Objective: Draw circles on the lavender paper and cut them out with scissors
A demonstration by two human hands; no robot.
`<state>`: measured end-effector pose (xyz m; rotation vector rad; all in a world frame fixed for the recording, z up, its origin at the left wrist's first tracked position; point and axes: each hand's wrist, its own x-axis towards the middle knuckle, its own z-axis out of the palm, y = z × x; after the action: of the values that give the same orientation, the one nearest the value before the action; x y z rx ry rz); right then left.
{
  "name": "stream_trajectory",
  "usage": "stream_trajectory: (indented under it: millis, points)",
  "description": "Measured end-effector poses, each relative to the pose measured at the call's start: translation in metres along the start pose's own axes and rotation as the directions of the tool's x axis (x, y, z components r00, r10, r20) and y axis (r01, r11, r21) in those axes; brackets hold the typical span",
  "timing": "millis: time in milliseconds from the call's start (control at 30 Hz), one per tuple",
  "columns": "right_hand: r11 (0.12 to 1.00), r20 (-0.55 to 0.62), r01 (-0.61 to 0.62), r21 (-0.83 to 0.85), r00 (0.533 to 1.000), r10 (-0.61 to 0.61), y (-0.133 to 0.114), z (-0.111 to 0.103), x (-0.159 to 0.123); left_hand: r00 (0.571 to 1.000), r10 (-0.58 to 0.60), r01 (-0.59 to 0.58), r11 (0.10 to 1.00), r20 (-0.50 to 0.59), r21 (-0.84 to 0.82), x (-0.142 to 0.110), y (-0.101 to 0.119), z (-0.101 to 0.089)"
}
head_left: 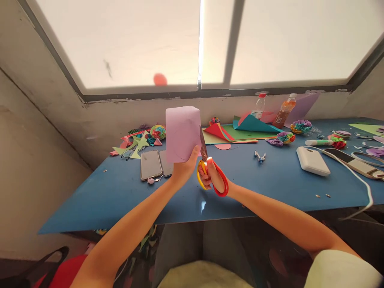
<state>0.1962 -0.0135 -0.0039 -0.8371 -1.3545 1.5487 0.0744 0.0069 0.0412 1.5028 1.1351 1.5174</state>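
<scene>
My left hand point(186, 165) grips the lower edge of a lilac sheet of paper point(182, 132), held upright above the blue table. A faint round outline shows on the paper. My right hand point(212, 176) is closed round a pair of scissors point(203, 146) with one yellow and one red handle loop. The dark blades point up along the paper's right edge; I cannot tell whether they are in the paper. Behind my left hand lie two phones point(151, 165), one partly hidden by the paper.
Paper scraps point(139, 145) and pleated paper flowers point(158, 132) lie at the left. Coloured sheets point(240, 135) and two bottles point(285, 111) stand along the wall. A compass point(260, 157), a white power bank point(313, 161) and a glue stick point(318, 143) are on the right.
</scene>
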Motion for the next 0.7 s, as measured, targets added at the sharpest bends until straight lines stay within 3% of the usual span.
stream_trajectory:
  millis: [100, 233, 533, 700]
  points:
    - [1.0, -0.018, 0.025, -0.006, 1.0, -0.025, 0.0, 0.0, 0.001, 0.997, 0.058, -0.06, 0.998, 0.054, 0.026, 0.002, -0.001, -0.001]
    - [0.999, -0.001, 0.037, -0.018, 0.999, -0.037, -0.002, 0.0, 0.0, 0.995, -0.044, 0.041, 0.998, 0.088, 0.043, 0.005, 0.003, -0.004]
    - [0.979, 0.184, 0.186, -0.081, 0.968, -0.169, 0.0, -0.006, 0.004, 0.997, -0.057, 0.057, 0.998, 0.059, 0.005, 0.005, 0.01, -0.004]
    - [0.976, 0.174, 0.198, -0.091, 0.968, -0.18, -0.009, -0.006, 0.003, 0.983, -0.098, 0.1, 0.995, 0.154, -0.005, 0.001, 0.01, -0.003]
